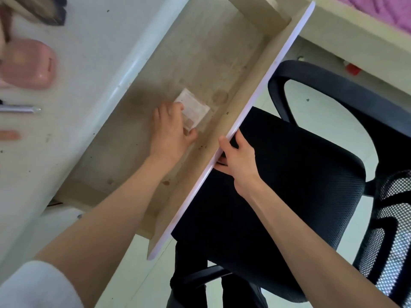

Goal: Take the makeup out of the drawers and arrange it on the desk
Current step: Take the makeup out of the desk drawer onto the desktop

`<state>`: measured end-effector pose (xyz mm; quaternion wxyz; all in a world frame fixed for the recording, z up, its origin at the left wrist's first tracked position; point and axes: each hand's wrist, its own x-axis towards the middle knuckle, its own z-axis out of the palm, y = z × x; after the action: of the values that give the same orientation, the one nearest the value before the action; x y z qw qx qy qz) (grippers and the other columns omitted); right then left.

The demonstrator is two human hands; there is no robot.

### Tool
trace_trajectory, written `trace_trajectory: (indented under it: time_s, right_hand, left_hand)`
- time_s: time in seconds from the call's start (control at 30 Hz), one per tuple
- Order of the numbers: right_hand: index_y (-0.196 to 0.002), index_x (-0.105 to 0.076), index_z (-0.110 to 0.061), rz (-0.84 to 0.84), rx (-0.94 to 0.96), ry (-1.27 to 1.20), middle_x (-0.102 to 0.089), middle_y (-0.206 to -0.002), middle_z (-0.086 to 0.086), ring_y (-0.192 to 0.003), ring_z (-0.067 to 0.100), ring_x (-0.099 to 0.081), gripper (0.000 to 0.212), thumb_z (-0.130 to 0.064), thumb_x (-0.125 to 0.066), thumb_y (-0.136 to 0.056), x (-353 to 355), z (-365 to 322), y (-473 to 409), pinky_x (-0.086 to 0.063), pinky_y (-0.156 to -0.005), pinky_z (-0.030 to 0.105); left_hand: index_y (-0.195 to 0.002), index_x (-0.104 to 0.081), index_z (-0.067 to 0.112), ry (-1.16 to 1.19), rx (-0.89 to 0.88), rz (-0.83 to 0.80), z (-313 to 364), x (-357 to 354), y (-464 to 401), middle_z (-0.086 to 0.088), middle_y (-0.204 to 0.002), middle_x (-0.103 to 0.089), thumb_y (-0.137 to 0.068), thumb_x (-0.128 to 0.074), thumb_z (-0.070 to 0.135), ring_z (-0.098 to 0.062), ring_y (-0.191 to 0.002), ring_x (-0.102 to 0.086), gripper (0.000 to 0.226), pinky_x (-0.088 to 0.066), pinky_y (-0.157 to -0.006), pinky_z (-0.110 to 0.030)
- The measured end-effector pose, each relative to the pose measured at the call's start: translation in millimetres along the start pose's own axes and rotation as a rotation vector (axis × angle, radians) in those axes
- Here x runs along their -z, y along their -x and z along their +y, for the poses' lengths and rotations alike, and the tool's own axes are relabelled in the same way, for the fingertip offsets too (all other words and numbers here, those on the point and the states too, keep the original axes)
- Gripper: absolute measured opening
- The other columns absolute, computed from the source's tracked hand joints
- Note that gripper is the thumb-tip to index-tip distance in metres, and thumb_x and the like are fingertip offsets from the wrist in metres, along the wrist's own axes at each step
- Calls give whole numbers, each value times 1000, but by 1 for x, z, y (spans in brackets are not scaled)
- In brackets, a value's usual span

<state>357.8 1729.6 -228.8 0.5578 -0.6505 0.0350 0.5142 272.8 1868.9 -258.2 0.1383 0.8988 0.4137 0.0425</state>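
The wooden drawer (195, 52) stands pulled out from under the white desk (89, 52). On its floor lies a small flat pale packet (195, 105). My left hand (171, 132) is inside the drawer with fingertips and thumb pinching the packet's near edge. My right hand (238, 161) grips the drawer's white front panel (262, 92), thumb on top and fingers underneath. On the desk at the left lie a pink case (29, 63), a silver pen-like tube (20, 108) and a blurred peach stick (10, 134).
A black mesh office chair (311, 174) stands right against the drawer front, below my right hand. A dark object (53, 14) sits at the desk's top left. A bed frame with pink bedding (382, 12) fills the top right. A small red object (352, 69) lies under it.
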Motion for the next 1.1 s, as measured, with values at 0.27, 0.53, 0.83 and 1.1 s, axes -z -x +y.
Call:
trace_trajectory:
  time_s: [0.27, 0.53, 0.83, 1.1]
  right_hand:
    - [-100, -58, -9, 233, -30, 129, -57, -82, 19, -73, 25, -51, 15, -11, -47, -90, -24, -8, 7, -51, -80, 58]
    - [-129, -54, -18, 327, -74, 172, -68, -90, 4, -84, 21, -65, 41, -9, -42, -91, -27, -16, 16, -55, -85, 44]
    - [-99, -68, -17, 342, -17, 3, -68, -99, 18, -96, 35, -65, 22, -8, -51, -90, -36, -50, 46, -56, -60, 25]
    - [-103, -65, -4, 319, 22, 85, -61, -80, -1, -88, 23, -68, 21, -14, -50, -94, -81, -64, 62, -56, -82, 29]
  left_hand:
    - [-122, -50, 17, 98, -118, 8, -3, 72, 32, -15, -121, -44, -70, -54, 38, -29, -106, -36, 56, -41, -90, -41]
    - [-122, -53, 20, -18, -21, 235, -46, 135, 54, -15, -123, -48, -70, -48, 41, -34, -108, -42, 57, -37, -88, -45]
    - [-122, -51, 10, -21, 336, 394, -107, 145, 84, -22, -124, -46, -74, -51, 30, -40, -122, -36, 52, -28, -101, -52]
    - [-127, -38, 15, 336, 358, 377, -136, 147, 74, -19, -132, -26, -78, -62, 21, -33, -118, -37, 55, -36, -99, -32]
